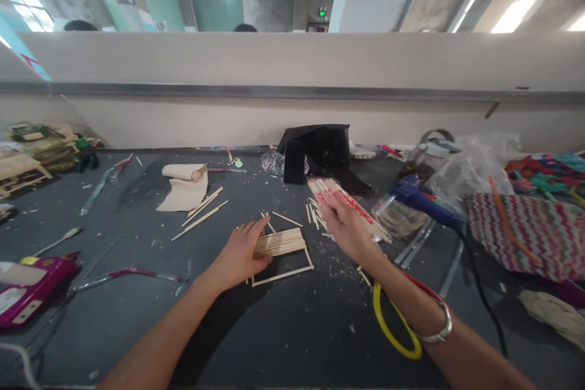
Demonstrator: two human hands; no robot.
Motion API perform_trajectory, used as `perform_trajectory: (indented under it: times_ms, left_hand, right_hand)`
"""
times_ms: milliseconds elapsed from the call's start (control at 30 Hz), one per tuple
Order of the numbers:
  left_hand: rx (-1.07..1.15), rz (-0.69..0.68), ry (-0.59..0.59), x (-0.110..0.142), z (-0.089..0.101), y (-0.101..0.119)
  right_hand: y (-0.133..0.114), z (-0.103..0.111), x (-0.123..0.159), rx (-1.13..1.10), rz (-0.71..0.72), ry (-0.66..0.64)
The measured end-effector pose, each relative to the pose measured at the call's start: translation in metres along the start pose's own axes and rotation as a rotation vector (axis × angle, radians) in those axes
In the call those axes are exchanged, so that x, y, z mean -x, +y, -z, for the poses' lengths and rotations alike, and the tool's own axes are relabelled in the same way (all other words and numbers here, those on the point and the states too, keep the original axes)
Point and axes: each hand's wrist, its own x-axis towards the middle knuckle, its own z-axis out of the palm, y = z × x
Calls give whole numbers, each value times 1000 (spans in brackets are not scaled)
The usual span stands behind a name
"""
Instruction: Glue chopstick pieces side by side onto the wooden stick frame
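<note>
My left hand rests with thumb and fingers apart at the left end of a row of thin wooden sticks. These sticks lie side by side over a rectangular stick frame, whose near side and right side show on the dark table. My right hand is over a red-and-white packet of sticks, its fingers curled together; what they pinch, if anything, is hidden. Short cut sticks lie just left of that hand.
Left of centre are a beige cloth roll and loose sticks. A blue glue gun with a black cord lies right, near a patterned pouch. A black phone-like slab stands behind. A magenta device sits left.
</note>
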Motion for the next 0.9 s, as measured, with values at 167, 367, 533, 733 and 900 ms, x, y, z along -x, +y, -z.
perform_trajectory:
  times_ms: [167,367,533,733,900]
  left_hand:
    - [71,-24,42,5,14,14]
    - [174,-79,80,8,20,22]
    - [491,6,83,5,16,5]
    - [568,204,-89,1,15,-8]
    - [408,155,-67,-1,12,-9]
  right_hand:
    - [-1,-7,6,-219,-77,-118]
    - [-10,-9,12,-442,-45,-323]
    - [-9,-9,12,-604,-141,-348]
    - [1,-15,10,-688,-155,-367]
    - [9,-18,8,-465,-17,-344]
